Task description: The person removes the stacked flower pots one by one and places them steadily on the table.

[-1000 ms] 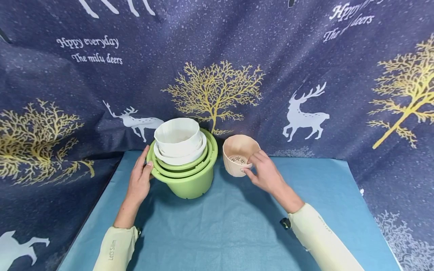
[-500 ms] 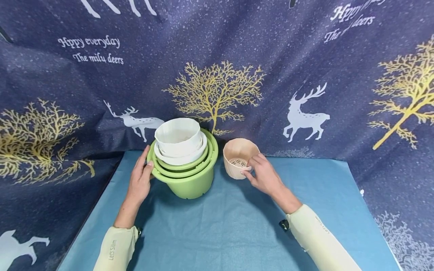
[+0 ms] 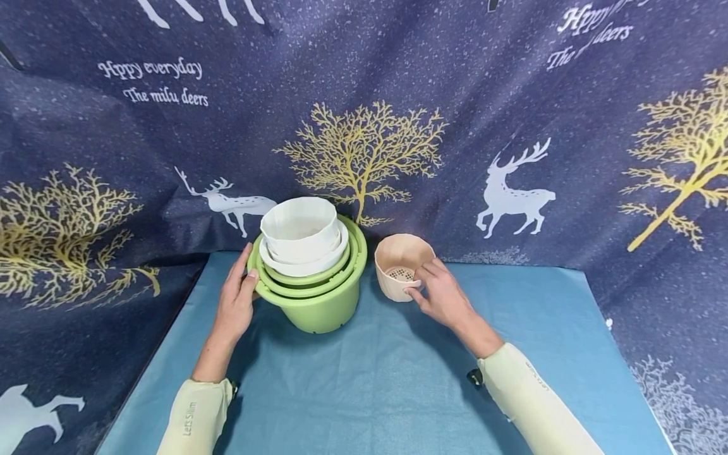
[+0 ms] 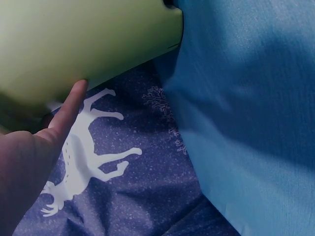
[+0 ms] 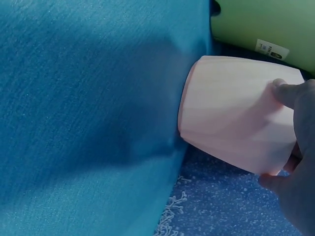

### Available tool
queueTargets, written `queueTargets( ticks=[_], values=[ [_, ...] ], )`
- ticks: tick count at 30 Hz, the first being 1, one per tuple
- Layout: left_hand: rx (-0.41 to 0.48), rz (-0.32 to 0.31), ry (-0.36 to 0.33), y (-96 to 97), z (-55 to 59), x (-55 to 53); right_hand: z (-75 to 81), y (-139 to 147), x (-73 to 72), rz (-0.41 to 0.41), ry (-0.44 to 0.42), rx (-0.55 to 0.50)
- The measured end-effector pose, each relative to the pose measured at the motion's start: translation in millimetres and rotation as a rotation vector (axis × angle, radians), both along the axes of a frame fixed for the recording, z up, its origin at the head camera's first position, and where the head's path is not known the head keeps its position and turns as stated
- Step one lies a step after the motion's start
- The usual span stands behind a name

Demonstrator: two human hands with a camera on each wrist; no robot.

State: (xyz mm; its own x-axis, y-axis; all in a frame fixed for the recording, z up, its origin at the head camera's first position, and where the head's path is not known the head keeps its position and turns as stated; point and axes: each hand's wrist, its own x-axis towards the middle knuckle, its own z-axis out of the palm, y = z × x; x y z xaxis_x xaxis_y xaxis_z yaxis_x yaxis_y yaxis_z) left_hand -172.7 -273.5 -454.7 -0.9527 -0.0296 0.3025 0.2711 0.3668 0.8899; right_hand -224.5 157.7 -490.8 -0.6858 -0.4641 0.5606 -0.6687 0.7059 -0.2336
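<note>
A light pink flower pot [image 3: 389, 283] with a perforated bottom stands upright on the blue cloth. My right hand [image 3: 446, 296] pinches its near right rim, thumb outside and fingers reaching inside; the right wrist view shows the thumb on the pink wall. To its left is a nested stack: green flower pots [image 3: 321, 311] on the outside, white pots [image 3: 307, 248] inside and on top. My left hand [image 3: 234, 297] rests against the stack's left side with fingers extended. In the left wrist view a straight finger [image 4: 74, 101] touches the green wall below the rim.
A blue cloth [image 3: 364, 392] covers the table. Directly behind the pots hangs a dark blue curtain [image 3: 398, 69] with deer and tree prints. A small label [image 5: 271, 49] shows on the green pot's side facing the pink one.
My right hand has lowered the pink pot slightly, and it has been almost still over the last half second. The left hand and the nested stack have stayed in place.
</note>
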Motion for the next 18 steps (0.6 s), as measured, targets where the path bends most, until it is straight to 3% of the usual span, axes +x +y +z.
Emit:
queueTargets(
  ticks=[18],
  values=[
    [-0.013, 0.001, 0.006, -1.9, -1.0, -1.9, -3.1, 1.4, 0.0, -0.019, 0.029, 0.044]
  ],
)
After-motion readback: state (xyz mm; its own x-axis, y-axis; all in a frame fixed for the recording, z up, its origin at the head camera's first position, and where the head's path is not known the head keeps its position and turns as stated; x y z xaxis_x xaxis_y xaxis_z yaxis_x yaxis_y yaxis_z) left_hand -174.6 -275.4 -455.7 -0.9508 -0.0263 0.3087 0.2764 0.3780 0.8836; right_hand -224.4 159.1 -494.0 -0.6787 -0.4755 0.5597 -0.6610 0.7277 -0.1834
